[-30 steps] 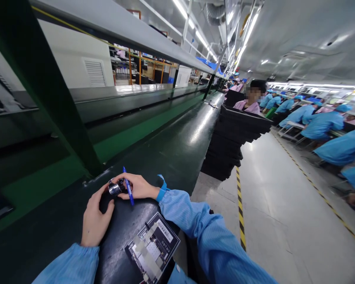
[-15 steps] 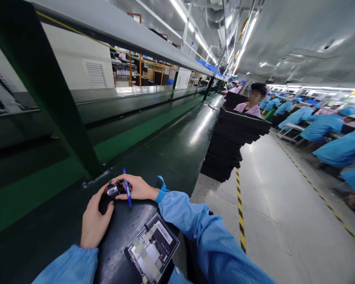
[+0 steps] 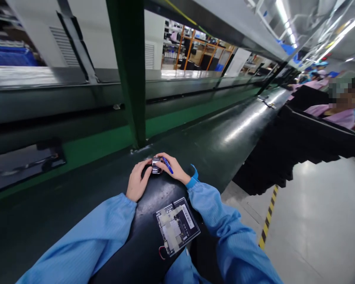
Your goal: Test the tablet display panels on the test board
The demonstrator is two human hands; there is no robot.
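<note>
Both my hands meet on the dark worktop point(image 3: 213, 150) over a small silvery part point(image 3: 156, 165). My left hand point(image 3: 137, 181) rests flat-ish on the surface, its thumb and fingers curled against that part. My right hand point(image 3: 173, 168) is closed on a blue pen point(image 3: 167, 165) and also pinches the part from the right. A blue wrist strap point(image 3: 192, 178) circles my right wrist. Nearer to me lies an opened device point(image 3: 176, 225), its circuit board taped over, with a red wire at its lower left corner.
A green post point(image 3: 130, 71) rises just behind my hands. Beyond it runs a green conveyor belt point(image 3: 100, 144). A stack of black trays point(image 3: 296, 154) stands to the right. Another person in pink point(image 3: 334, 114) sits behind it. Grey floor with a yellow-black stripe point(image 3: 268, 221) lies on the right.
The view swung left and down, so the aisle and the workers in blue left the frame. My hands stay on the small part and pen, with the pen tilted lower now.
</note>
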